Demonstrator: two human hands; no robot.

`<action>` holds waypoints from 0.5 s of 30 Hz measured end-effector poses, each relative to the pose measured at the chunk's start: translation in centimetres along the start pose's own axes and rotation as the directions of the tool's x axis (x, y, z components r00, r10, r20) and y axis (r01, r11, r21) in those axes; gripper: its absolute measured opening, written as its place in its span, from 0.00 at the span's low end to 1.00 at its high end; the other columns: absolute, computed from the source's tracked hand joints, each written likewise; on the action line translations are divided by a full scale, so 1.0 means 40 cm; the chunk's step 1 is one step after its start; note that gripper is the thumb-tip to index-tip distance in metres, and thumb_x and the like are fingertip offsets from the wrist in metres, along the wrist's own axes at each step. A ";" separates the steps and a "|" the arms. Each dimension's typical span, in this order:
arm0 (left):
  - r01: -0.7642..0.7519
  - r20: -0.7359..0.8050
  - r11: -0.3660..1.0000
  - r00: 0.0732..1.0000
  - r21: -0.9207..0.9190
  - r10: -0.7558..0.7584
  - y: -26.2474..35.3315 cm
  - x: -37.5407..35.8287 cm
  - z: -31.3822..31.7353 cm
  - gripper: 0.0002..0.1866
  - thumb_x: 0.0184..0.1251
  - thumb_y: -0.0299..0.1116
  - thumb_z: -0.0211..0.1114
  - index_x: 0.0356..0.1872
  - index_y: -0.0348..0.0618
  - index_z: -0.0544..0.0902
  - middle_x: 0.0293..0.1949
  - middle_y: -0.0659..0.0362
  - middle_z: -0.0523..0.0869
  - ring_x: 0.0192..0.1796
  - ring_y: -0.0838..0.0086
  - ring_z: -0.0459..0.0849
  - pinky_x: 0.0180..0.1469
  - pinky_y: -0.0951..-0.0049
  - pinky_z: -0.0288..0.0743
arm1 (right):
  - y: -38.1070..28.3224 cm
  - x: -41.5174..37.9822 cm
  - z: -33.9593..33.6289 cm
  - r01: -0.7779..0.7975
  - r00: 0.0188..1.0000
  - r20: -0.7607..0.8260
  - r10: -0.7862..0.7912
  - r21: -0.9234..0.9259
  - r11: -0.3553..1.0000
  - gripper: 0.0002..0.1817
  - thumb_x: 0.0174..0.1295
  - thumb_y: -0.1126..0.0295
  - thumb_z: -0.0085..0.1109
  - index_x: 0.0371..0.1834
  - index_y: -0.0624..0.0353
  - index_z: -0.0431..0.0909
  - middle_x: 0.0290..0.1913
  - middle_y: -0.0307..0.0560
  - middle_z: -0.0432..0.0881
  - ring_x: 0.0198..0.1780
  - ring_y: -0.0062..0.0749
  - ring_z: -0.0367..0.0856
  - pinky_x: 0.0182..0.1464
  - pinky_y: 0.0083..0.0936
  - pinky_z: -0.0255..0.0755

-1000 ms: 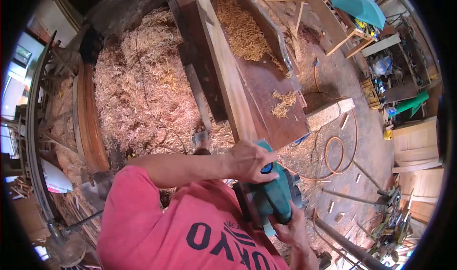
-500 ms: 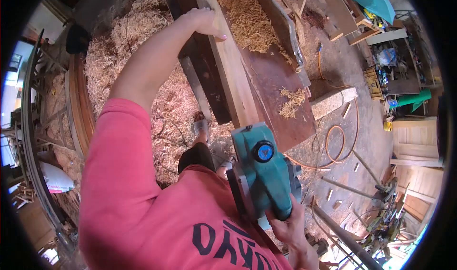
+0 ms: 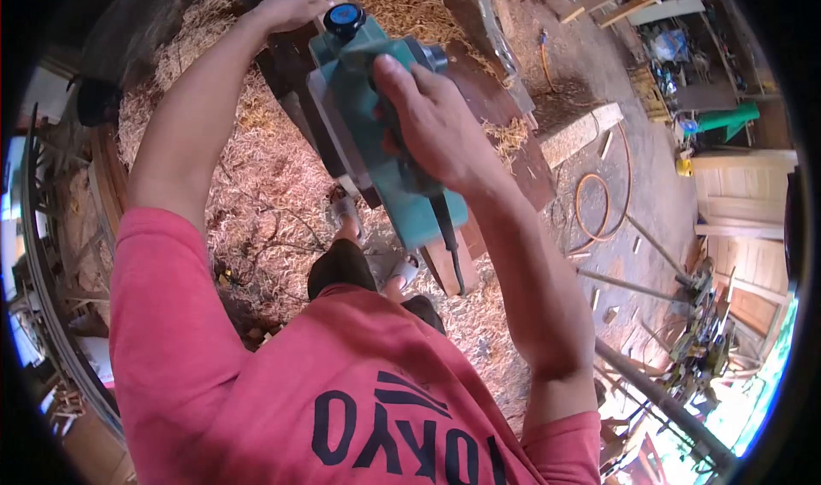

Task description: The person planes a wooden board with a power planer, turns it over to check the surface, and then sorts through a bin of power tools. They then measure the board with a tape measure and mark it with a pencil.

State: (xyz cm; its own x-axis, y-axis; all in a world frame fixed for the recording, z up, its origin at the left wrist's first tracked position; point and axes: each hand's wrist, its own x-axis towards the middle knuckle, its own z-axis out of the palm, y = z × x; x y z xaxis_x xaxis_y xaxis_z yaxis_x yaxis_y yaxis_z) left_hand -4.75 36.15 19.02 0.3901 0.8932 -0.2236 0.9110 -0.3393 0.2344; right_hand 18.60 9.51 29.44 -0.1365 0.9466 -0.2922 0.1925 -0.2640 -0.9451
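My right hand (image 3: 432, 126) is wrapped round the handle of a teal power planer (image 3: 351, 104), which has a round black knob with a blue cap at its far end. The planer lies along a pale wooden board (image 3: 446, 267) and covers much of it; the board's near end shows beyond the tool. Near the top, my left hand (image 3: 295, 10) rests at the board's far part, just left of the knob, with its fingers partly hidden. A black cord (image 3: 449, 237) comes out of the planer's rear.
Curly shavings (image 3: 265, 168) cover the floor at left and lie on the brown bench (image 3: 526, 173). A light wood beam (image 3: 586, 134) juts out at right. An orange hose (image 3: 629, 173) coils on the floor. Metal pipes (image 3: 658, 399) lie lower right.
The planer has moved up and left along the board in my right hand, close to my left hand. The view has shifted, and more of my right forearm shows.
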 end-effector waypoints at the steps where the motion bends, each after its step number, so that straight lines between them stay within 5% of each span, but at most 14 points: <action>1: 0.016 -0.023 0.996 1.000 0.092 -0.014 0.036 -0.041 -0.015 0.40 0.62 0.68 0.61 0.67 0.50 0.77 0.60 0.46 0.83 0.62 0.47 0.81 0.67 0.55 0.73 | 0.008 -0.041 -0.012 -0.015 1.000 0.002 0.015 -0.055 0.998 0.28 0.75 0.46 0.50 0.41 0.67 0.74 0.22 0.49 0.75 0.27 0.31 0.78 0.32 0.35 0.72; 5: 0.039 -0.074 0.974 0.997 0.222 -0.023 0.035 -0.024 -0.001 0.50 0.53 0.70 0.69 0.73 0.52 0.70 0.71 0.48 0.73 0.71 0.52 0.72 0.71 0.56 0.67 | 0.070 -0.316 -0.071 -0.170 0.985 0.030 0.172 -0.058 0.984 0.23 0.76 0.50 0.50 0.46 0.64 0.73 0.24 0.51 0.76 0.27 0.35 0.78 0.32 0.36 0.72; 6: 0.028 -0.083 0.966 0.996 0.257 -0.007 0.027 -0.016 0.004 0.52 0.52 0.70 0.70 0.75 0.51 0.68 0.73 0.48 0.70 0.74 0.52 0.70 0.72 0.56 0.66 | 0.106 -0.400 -0.095 -0.082 0.995 0.035 0.089 -0.166 0.983 0.18 0.75 0.56 0.51 0.50 0.62 0.73 0.29 0.56 0.79 0.31 0.45 0.81 0.37 0.38 0.73; 7: 0.042 -0.061 0.968 0.998 0.246 -0.027 0.024 -0.014 0.007 0.53 0.52 0.70 0.70 0.76 0.49 0.66 0.74 0.47 0.68 0.75 0.52 0.67 0.74 0.57 0.64 | 0.119 -0.487 -0.111 -0.170 0.984 0.028 0.176 -0.140 0.975 0.20 0.72 0.58 0.52 0.55 0.63 0.73 0.35 0.60 0.80 0.37 0.53 0.82 0.41 0.40 0.74; 9: 0.070 -0.026 0.971 0.997 0.228 -0.066 0.021 -0.002 0.002 0.57 0.52 0.70 0.71 0.77 0.45 0.62 0.77 0.45 0.63 0.77 0.53 0.63 0.76 0.59 0.60 | 0.185 -0.658 -0.158 -0.241 0.965 0.071 0.254 -0.153 0.958 0.30 0.66 0.49 0.56 0.59 0.65 0.73 0.37 0.61 0.81 0.38 0.54 0.82 0.43 0.40 0.75; 12: -0.091 -0.199 0.993 0.974 0.078 0.104 -0.070 0.035 0.074 0.59 0.47 0.74 0.70 0.76 0.46 0.64 0.74 0.45 0.69 0.74 0.53 0.70 0.74 0.58 0.64 | 0.228 -0.816 -0.179 -0.209 0.976 0.040 0.214 -0.105 0.972 0.33 0.66 0.43 0.55 0.52 0.68 0.77 0.33 0.53 0.81 0.32 0.40 0.81 0.37 0.34 0.75; 15: -0.059 -0.124 0.996 0.990 0.059 0.066 -0.043 0.019 0.051 0.62 0.46 0.75 0.70 0.76 0.41 0.64 0.76 0.45 0.65 0.75 0.52 0.68 0.76 0.61 0.62 | 0.242 -0.831 -0.181 -0.242 0.966 0.061 0.249 -0.106 0.964 0.33 0.66 0.41 0.56 0.51 0.67 0.78 0.33 0.54 0.81 0.32 0.43 0.82 0.37 0.34 0.75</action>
State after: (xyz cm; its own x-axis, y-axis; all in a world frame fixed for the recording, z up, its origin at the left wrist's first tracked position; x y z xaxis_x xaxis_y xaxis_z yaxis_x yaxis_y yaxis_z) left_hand -5.74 36.82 16.49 0.4301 0.8984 -0.0888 0.8926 -0.4085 0.1905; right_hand 32.05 -23.17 31.05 -0.1431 0.8377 -0.5270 0.3221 -0.4641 -0.8251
